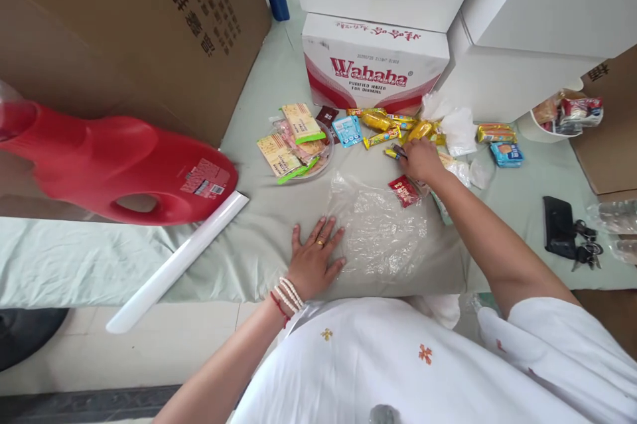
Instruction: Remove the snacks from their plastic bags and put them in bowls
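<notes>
My left hand lies flat with fingers spread on the pale green cloth, touching the left edge of a clear plastic bag. My right hand reaches forward, its fingers closed on a small yellow and dark snack packet. A red snack packet lies on the bag just under my right wrist. Several yellow candy bars and a blue packet are scattered beyond my right hand. A clear dish holding wafer packets stands to the left of them.
A Wahaha water carton stands behind the snacks, white furniture to its right. A red jug and a white tube lie at left before a large cardboard box. A black wallet with keys rests at right.
</notes>
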`<state>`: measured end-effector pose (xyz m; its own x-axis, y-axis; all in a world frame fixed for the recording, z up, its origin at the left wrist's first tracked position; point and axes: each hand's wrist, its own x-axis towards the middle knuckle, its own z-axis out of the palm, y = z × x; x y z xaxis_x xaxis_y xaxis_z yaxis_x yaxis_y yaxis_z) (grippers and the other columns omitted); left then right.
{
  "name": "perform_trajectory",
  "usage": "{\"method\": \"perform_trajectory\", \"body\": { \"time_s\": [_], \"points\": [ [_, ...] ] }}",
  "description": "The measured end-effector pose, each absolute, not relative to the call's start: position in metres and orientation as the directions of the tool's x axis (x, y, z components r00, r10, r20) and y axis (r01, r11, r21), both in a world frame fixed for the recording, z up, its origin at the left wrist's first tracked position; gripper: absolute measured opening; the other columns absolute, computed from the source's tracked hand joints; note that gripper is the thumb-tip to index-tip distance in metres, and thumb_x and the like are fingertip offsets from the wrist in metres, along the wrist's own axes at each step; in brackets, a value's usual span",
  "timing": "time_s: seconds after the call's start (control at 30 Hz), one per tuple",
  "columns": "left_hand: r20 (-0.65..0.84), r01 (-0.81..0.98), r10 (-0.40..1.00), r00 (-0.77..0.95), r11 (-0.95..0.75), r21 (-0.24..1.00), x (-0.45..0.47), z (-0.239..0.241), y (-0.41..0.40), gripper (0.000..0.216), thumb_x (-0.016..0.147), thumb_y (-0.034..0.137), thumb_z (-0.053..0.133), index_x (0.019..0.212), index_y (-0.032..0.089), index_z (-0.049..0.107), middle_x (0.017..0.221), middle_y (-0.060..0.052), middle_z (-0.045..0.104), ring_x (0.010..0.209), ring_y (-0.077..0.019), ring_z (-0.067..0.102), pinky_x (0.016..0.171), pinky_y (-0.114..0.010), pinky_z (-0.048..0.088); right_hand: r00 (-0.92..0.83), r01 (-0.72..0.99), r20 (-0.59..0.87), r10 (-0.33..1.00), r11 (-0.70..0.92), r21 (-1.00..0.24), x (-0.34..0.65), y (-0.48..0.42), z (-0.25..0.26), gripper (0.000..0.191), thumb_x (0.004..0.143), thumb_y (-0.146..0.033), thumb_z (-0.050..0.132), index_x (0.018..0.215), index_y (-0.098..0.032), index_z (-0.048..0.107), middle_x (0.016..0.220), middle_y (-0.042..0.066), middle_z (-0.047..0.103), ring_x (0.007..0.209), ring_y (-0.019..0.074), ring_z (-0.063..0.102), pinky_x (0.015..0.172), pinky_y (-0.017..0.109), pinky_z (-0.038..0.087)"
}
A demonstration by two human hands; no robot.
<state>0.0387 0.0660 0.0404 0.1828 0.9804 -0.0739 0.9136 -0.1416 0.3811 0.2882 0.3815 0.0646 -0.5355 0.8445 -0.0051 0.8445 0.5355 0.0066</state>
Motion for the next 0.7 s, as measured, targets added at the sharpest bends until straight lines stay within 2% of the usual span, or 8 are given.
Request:
{"method": "perform_trajectory", "body": {
  "time_s": [0.1,0.2,0.3,0.37,0.43,0.5,0.6,0.7],
  "points": [
    [-0.074,0.910,0.981,0.179,-0.137,0.392,0.039,0.039,0.063,0.063,0.097,0.046,0.055,0.158,0.028,0.046,0.168,-0.014,0.035,0.154,-0.0387,0.035,0.123,-0.074,-0.003,-0.665,0.747,0.031,0.746,0.665,0.000,0.275,0.391,0.076,0.042,0.103,-0.038,0.044,0.124,-0.011,0.068,0.125,0.023,0.063,0.123,0.0412,0.045,0.101,0.055,0.035],
    [-0.072,0.906,0.980,0.185,-0.142,0.399,0.038,0.040,0.064,0.061,0.098,0.046,0.054,0.156,0.028,0.047,0.168,-0.013,0.034,0.155,-0.0377,0.034,0.124,-0.073,-0.004,-0.758,0.653,-0.039,0.651,0.757,-0.040,0.259,0.409,0.080,0.049,0.101,-0.038,0.047,0.141,-0.012,0.059,0.142,0.022,0.056,0.135,0.0411,0.038,0.110,0.056,0.028],
    [-0.066,0.898,0.976,0.208,-0.164,0.409,0.036,0.041,0.064,0.060,0.098,0.045,0.054,0.156,0.027,0.048,0.168,-0.013,0.035,0.155,-0.0368,0.034,0.125,-0.072,-0.003,-0.794,0.602,-0.163,0.586,0.794,-0.080,0.257,0.430,0.078,0.080,0.094,-0.057,0.058,0.157,-0.011,0.042,0.159,0.020,0.043,0.145,0.0442,0.029,0.117,0.059,0.019],
    [-0.053,0.894,0.975,0.214,-0.174,0.413,0.034,0.041,0.063,0.060,0.098,0.045,0.054,0.156,0.028,0.048,0.167,-0.013,0.037,0.154,-0.0369,0.035,0.125,-0.071,-0.001,-0.798,0.583,-0.245,0.550,0.808,-0.085,0.264,0.442,0.076,0.098,0.085,-0.069,0.065,0.161,-0.013,0.036,0.164,0.020,0.038,0.147,0.0461,0.027,0.119,0.061,0.016],
    [-0.039,0.892,0.976,0.212,-0.177,0.415,0.033,0.041,0.062,0.061,0.098,0.044,0.054,0.156,0.028,0.048,0.166,-0.014,0.039,0.154,-0.0373,0.036,0.126,-0.070,0.000,-0.793,0.569,-0.311,0.525,0.820,-0.067,0.273,0.449,0.076,0.110,0.075,-0.070,0.075,0.161,-0.015,0.036,0.163,0.020,0.038,0.147,0.0473,0.028,0.119,0.062,0.018],
    [-0.031,0.891,0.977,0.210,-0.179,0.417,0.033,0.041,0.062,0.061,0.098,0.044,0.055,0.156,0.029,0.048,0.166,-0.014,0.040,0.154,-0.0376,0.036,0.126,-0.070,0.001,-0.775,0.574,-0.347,0.528,0.818,-0.035,0.281,0.452,0.075,0.113,0.068,-0.063,0.083,0.160,-0.015,0.038,0.160,0.021,0.041,0.144,0.0477,0.032,0.117,0.061,0.023],
    [-0.025,0.889,0.977,0.210,-0.181,0.420,0.034,0.040,0.062,0.061,0.097,0.044,0.056,0.156,0.029,0.048,0.166,-0.014,0.040,0.154,-0.0376,0.036,0.126,-0.069,0.001,-0.751,0.605,-0.347,0.562,0.796,-0.020,0.285,0.445,0.072,0.106,0.070,-0.056,0.083,0.157,-0.012,0.042,0.151,0.023,0.049,0.137,0.0460,0.039,0.114,0.057,0.031],
    [-0.026,0.888,0.977,0.212,-0.182,0.422,0.034,0.041,0.062,0.060,0.097,0.044,0.056,0.155,0.029,0.049,0.167,-0.013,0.039,0.154,-0.0370,0.036,0.126,-0.069,-0.001,-0.756,0.625,-0.316,0.574,0.776,-0.086,0.281,0.434,0.066,0.107,0.073,-0.060,0.081,0.158,-0.008,0.040,0.149,0.025,0.049,0.135,0.0446,0.042,0.113,0.053,0.034]
  ]
}}
